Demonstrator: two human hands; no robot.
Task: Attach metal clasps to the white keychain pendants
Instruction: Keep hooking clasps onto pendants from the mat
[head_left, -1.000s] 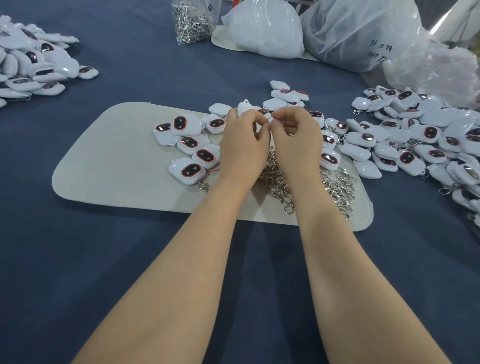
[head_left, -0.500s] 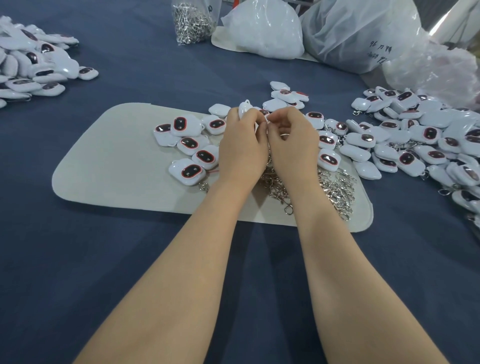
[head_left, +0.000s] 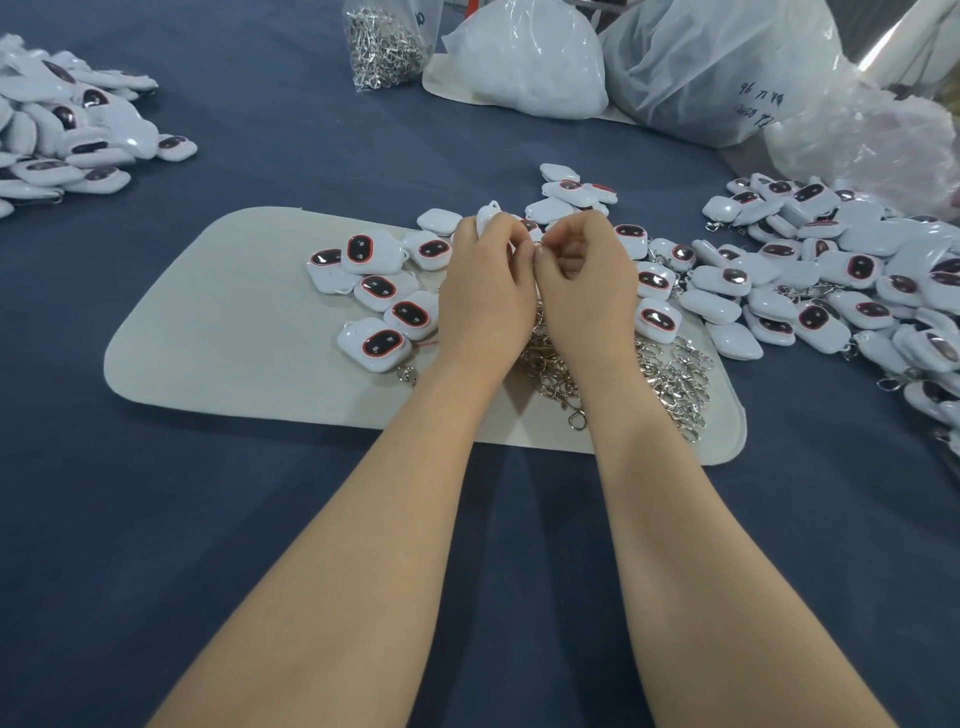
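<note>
1. the left hand (head_left: 485, 296) and the right hand (head_left: 587, 291) meet fingertip to fingertip above the far side of a pale grey mat (head_left: 234, 322), with both bare forearms reaching in from the bottom of the frame.
2. the left hand curls its fingers round a white pendant (head_left: 488, 213); only a rounded corner of it shows above the knuckles.
3. the right hand has its fingers bent, with thumb and forefinger pinched on a metal clasp (head_left: 542, 243). only a thin loop of wire shows between the two thumbs, and it cannot be told whether it touches the pendant or sits just beside it.
4. a loose heap of clasps (head_left: 670, 379) lies on the near right part of the mat, partly hidden beneath the right wrist.
5. a cluster of pendants (head_left: 384, 291), each with a dark oval rimmed in red, lies on the mat just left of the left hand. a few more lie beyond the fingers.
6. a large pile of pendants (head_left: 857, 280) spreads over the blue cloth (head_left: 208, 519) to the right of the mat, with metal rings showing at some of its edges.
7. a second pile (head_left: 67, 135) lies well apart at the far left of the cloth.
8. at the far edge a clear bag of clasps (head_left: 384, 47) stands beside a white plastic sack (head_left: 524, 62), and next to that is a larger sack (head_left: 727, 78) bearing handwriting.
</note>
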